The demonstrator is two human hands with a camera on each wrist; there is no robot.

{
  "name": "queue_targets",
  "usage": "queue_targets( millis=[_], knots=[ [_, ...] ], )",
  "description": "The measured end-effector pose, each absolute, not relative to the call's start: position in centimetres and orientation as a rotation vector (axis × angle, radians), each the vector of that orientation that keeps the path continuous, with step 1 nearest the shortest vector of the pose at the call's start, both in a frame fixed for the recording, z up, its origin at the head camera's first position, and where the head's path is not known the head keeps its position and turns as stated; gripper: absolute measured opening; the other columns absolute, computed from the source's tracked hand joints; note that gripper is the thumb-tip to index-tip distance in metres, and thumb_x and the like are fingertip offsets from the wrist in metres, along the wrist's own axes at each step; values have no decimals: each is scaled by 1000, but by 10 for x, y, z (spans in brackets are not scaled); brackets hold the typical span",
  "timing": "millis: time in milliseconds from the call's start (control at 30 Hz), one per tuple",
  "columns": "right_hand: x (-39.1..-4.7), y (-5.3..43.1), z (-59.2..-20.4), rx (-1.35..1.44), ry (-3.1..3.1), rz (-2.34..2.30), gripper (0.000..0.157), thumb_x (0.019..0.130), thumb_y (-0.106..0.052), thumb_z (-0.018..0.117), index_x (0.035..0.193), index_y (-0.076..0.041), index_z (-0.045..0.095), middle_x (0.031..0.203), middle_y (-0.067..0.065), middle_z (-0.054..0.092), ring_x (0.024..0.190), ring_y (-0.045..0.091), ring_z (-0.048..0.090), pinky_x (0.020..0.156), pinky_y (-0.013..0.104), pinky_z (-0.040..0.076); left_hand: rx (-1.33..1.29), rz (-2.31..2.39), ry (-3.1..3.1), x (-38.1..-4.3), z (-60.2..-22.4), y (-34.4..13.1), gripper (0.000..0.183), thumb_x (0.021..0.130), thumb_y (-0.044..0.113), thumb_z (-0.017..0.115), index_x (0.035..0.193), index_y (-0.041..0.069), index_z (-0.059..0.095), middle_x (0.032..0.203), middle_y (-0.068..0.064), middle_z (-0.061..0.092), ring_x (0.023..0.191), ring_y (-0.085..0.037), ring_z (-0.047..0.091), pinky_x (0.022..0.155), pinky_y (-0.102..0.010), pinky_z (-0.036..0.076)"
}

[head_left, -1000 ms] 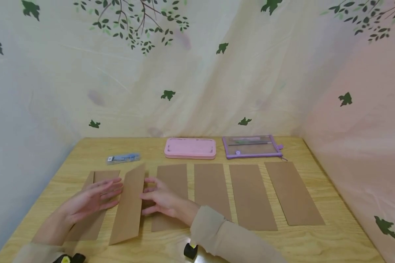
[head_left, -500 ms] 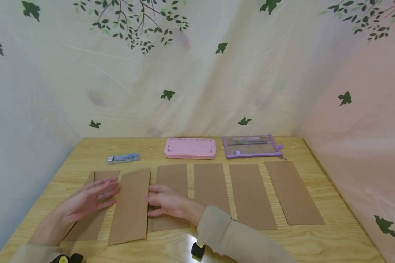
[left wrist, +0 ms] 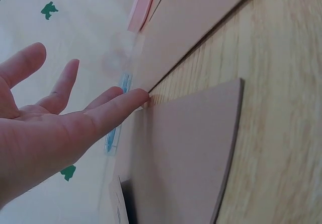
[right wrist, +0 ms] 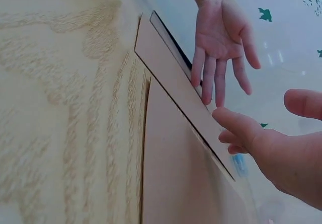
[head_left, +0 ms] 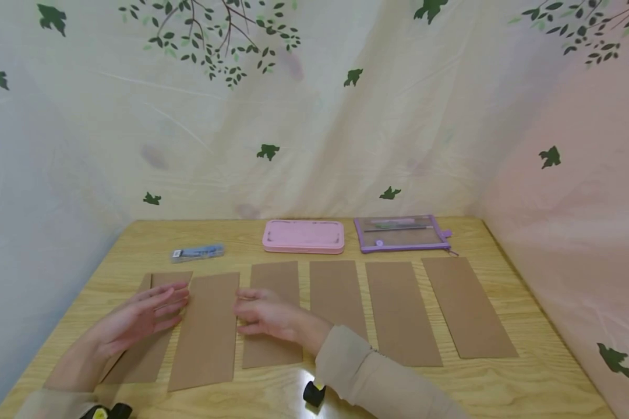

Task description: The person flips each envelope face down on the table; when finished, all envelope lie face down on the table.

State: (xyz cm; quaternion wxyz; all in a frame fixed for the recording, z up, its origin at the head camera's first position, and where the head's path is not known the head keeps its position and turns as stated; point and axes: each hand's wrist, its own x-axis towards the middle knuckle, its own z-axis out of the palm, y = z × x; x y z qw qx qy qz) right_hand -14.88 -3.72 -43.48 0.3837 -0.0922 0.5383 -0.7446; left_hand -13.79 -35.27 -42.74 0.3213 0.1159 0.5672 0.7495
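A brown cardboard panel (head_left: pixel 207 343), second from the left in a row, lies on the wooden table between my two hands. My left hand (head_left: pixel 145 317) hovers at its left side, fingers extended, above the leftmost cardboard (head_left: pixel 141 361). Beside the panel's right edge is my right hand (head_left: pixel 269 314), its fingers loosely bent and holding nothing; whether the fingertips touch the edge I cannot tell. The right forearm and hand partly cover the third panel (head_left: pixel 275 276). In the right wrist view, my left hand (right wrist: pixel 219 45) appears palm out with spread fingers.
Further cardboard panels, such as the rightmost panel (head_left: pixel 469 308), continue the row. Along the back lie a small blue item in clear packaging (head_left: pixel 197 252), a pink case (head_left: pixel 303 237) and a clear purple-edged zip pouch (head_left: pixel 403 234). Fabric walls (head_left: pixel 314 145) enclose the table (head_left: pixel 534 384).
The second panel, tilted up earlier, has come down flat on the table. My right hand has moved slightly right with its edge and let go. My left hand has barely shifted.
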Motion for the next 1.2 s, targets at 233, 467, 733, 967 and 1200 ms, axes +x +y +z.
queue_targets(
  millis=[233, 467, 733, 967, 1200],
  knots=[
    [-151, -35, -435, -229, 1359, -1892, 62, 102, -8, 55, 155, 8, 27, 156, 29, 33, 143, 40, 36, 108, 58, 41, 304, 1963, 1506, -140, -428, -351, 40, 114, 18, 27, 142, 22, 55, 146, 6, 51, 133, -8, 50, 111, -33, 42],
    [-150, -35, -442, -239, 1371, -1884, 62, 102, -7, 55, 155, 8, 27, 156, 30, 32, 143, 40, 35, 107, 58, 43, 319, 1963, 1513, -141, -428, -349, 39, 114, 18, 27, 144, 19, 52, 146, 4, 51, 133, -8, 50, 111, -34, 42],
    [-150, -36, -431, -265, 1374, -1902, 60, 102, -6, 54, 155, 6, 29, 154, 27, 36, 140, 40, 39, 108, 57, 42, 382, 1946, 1558, -140, -414, -361, 43, 113, 12, 25, 145, 22, 52, 144, 12, 55, 133, -8, 51, 109, -31, 44],
    [-158, -49, -414, -334, 1302, -1941, 59, 102, -5, 52, 156, 4, 29, 160, 25, 27, 145, 39, 31, 112, 55, 38, 329, 1884, 1988, -136, -396, -397, 40, 109, 3, 39, 137, 27, 55, 131, 13, 63, 117, -10, 64, 94, -29, 55],
    [-164, -77, -420, -318, 1224, -1995, 58, 103, -3, 52, 156, 4, 29, 158, 25, 32, 144, 42, 34, 110, 54, 41, 115, 1652, 2239, -139, -401, -438, 33, 109, 10, 46, 129, 36, 48, 119, 22, 61, 106, -3, 65, 85, -25, 57]
  ],
)
